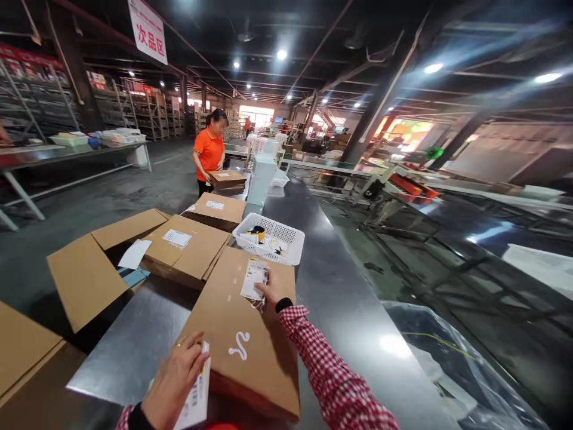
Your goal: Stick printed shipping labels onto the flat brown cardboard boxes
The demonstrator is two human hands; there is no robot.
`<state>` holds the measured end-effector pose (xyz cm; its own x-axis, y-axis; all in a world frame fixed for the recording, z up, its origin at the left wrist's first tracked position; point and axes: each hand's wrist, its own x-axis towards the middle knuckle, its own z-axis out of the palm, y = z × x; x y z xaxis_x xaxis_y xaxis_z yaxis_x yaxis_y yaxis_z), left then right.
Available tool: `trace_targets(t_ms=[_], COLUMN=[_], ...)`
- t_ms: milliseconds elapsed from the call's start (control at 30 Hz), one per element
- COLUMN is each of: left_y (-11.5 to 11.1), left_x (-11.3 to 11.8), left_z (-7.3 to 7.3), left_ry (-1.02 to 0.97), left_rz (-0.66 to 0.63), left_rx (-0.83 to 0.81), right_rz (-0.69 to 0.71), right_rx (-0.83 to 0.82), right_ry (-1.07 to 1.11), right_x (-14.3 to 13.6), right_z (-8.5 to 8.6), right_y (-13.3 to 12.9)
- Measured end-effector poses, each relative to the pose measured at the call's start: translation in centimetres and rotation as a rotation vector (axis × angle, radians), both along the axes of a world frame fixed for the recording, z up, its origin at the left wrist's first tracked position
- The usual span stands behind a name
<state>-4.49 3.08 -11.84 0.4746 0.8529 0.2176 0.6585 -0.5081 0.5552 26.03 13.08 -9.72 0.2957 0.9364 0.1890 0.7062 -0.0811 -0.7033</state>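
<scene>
left hand [176,373] grips near label [196,399]; right hand [269,292] touches far label [251,279] on carton [219,304], grasp unclear; sideways drag could crease it.

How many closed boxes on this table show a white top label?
4: nearest box, under the right hand; the next box beyond; the box behind that; the stack beside the co-worker. More may be hidden.

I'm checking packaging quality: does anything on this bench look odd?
A white squiggle on the carton beneath the right hand, nearer the wearer than its label, looks odd: it is irregular, unlike the label's neat rectangle.
</scene>
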Motion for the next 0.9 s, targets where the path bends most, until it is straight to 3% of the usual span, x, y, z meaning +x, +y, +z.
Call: trace_targets(t_ms=[133, 233, 333, 400, 500, 533, 600, 667, 733, 900], left_y=[0.7, 1.0, 0.9, 0.8, 0.7, 0.6, 0.7, 0.9, 0.9, 0.2], left_x=[-0.2, -0.5, -0.6, -0.4, -0.1, -0.1, -0.5, -1.6, -2.9, -4.5], left_z=[-3.1, -4.3, -4.7, -4.6, -4.2, -4.0, -3.6, -3.3, -3.5, -4.7], left_ry=[0.082, 0.081, 0.086, 0.101, 0.12, 0.115, 0.081, 0.034, 0.016, 0.037], left_rz=[-0.025, -0.056, -0.061, -0.052, -0.041, -0.037, -0.03, 0.01, 0.074, 0.118], left_rx=[0.063, 0.102, 0.132, 0.135, 0.108, 0.1, 0.095, 0.121, 0.15, 0.182], right_rz=[-0.038, -0.1, -0.218, -0.11, 0.128, 0.093, -0.138, -0.366, -0.436, -0.316], right_rx=[-0.121, -0.167, -0.159, -0.138, -0.187, -0.222, -0.273, -0.275, -0.269, -0.154], right_ry=[-0.153, -0.25, -0.456, -0.584, -0.589, -0.541, -0.401, -0.267, -0.205, 0.098], right_x=[-0.3, 0.2, -0.2, -1.1, -1.4, -0.9, 1.2, 3.6, 5.2, 4.1], right_z=[-0.1, 0.2, -0.2, -0.9, -1.6, -1.5, -0.8, -0.2, -0.3, -4.7], right_y=[-0.1, -0.7, -1.0, -0.4, 1.1, 1.4, 1.1, -0.6, -3.7, -12.0])
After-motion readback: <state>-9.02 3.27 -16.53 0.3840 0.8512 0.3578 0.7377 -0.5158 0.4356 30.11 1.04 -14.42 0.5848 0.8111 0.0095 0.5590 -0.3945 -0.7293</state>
